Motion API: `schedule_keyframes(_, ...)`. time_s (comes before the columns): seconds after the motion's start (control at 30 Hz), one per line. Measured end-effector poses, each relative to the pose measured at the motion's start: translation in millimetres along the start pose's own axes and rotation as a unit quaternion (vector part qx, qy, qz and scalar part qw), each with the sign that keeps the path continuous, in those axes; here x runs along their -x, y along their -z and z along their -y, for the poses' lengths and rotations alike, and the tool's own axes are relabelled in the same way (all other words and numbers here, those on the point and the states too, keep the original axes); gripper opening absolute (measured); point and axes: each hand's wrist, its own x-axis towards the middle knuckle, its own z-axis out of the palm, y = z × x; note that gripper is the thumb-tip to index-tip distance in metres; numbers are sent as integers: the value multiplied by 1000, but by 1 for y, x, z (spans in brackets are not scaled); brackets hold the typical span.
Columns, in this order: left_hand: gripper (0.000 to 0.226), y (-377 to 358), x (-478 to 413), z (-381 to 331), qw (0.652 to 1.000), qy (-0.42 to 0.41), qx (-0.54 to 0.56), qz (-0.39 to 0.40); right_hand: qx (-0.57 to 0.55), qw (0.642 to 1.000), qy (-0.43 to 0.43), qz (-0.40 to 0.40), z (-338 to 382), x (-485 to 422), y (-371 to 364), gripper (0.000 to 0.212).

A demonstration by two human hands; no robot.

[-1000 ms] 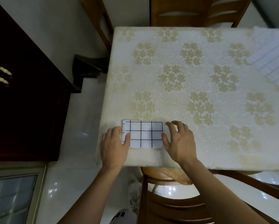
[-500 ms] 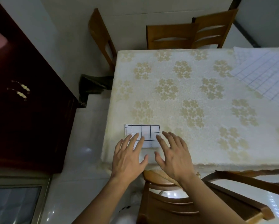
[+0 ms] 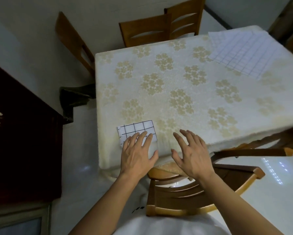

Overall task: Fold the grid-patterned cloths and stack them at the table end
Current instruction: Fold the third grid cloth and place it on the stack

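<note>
A small folded white cloth with a black grid [image 3: 136, 128] lies flat near the table's near left corner. My left hand [image 3: 138, 152] hovers over its near edge with fingers spread, holding nothing. Just to the right, my right hand [image 3: 191, 152] is also spread open above the table's front edge, clear of the folded cloth. A larger unfolded grid-patterned cloth [image 3: 240, 53] is spread at the far right of the table. The table [image 3: 176, 92] wears a cream cover with gold flower prints.
A wooden chair [image 3: 189, 189] is tucked under the table right below my hands. Two more chairs [image 3: 161, 29] stand at the far side and another [image 3: 72, 41] at the left. A dark cabinet [image 3: 18, 136] fills the left.
Both hands have lifted off the folded cloth and drawn back toward me. The view has swung right and back, bringing more of the unfolded cloth into sight.
</note>
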Motion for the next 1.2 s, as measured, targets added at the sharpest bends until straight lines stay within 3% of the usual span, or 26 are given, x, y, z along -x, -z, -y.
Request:
schedule_keyframes(0.33,61,-26,-28,-70,986,-161,33,36,32,979,-199,-11,-65,75,23,60)
schedule_keyframes(0.73,57,-52,-49,-224,945,-320,64,27,-10,922,-385,-46,-166,174,26,53)
schedule_keyframes(1.2,58,-96,-56,-495,931,-358,50,48,-24,904,-420,-80,-397,274,60,59)
